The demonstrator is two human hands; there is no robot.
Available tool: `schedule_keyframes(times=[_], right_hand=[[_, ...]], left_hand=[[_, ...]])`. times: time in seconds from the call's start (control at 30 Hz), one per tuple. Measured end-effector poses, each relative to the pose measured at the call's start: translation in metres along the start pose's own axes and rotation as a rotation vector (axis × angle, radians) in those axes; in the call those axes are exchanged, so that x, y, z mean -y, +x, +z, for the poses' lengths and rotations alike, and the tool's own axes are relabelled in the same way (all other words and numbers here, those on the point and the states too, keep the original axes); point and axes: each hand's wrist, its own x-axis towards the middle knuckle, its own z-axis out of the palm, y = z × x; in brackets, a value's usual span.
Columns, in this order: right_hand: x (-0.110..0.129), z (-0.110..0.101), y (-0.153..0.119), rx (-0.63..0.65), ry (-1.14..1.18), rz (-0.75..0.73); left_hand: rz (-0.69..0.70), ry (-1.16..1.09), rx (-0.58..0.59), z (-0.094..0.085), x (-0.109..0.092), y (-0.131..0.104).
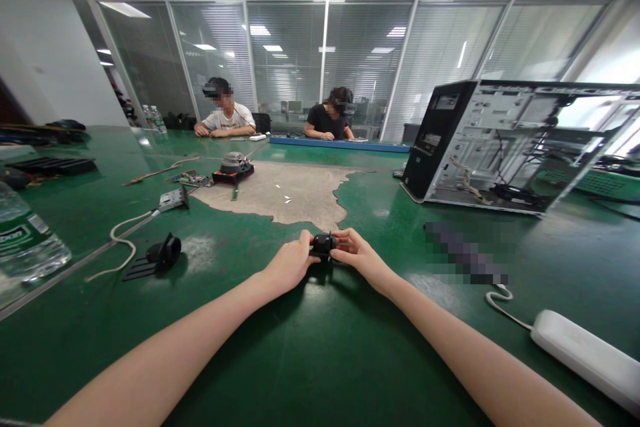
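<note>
A small black cylindrical part (324, 244) is held just above the green table, at the middle of the head view. My left hand (296, 255) grips it from the left, thumb and fingers closed at its side. From the right, the fingertips of my right hand (354, 248) pinch its other side. Its exact kind is too small to tell. To the left on the table lies a black plastic piece (163, 255) with a round ring and flat prongs.
An open computer case (440, 147) stands at right, near a green basket (607, 181). A white power strip (583, 353) lies front right. At left are a water bottle (30, 240), a metal bracket (173, 199) and a pale cable (123, 240). Two people sit across the table.
</note>
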Motion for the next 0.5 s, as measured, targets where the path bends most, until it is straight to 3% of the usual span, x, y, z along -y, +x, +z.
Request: schedule_keyframes(times=[0.13,0.37,0.5], right_hand=[[0.0043,0.0006,-0.0022,0.047,0.033,-0.029],[-0.0051,0.0006,0.0008,-0.051,-0.014,-0.041],[-0.0028,0.0000,0.0011,-0.027,-0.006,-0.003]], left_hand=[[-0.015,0.006,0.007,-0.0009,-0.0013,-0.0004],[0.006,0.002,-0.003,-0.0005,-0.0007,-0.0005],[0.006,0.009,0.000,0.0000,-0.0002,-0.0004]])
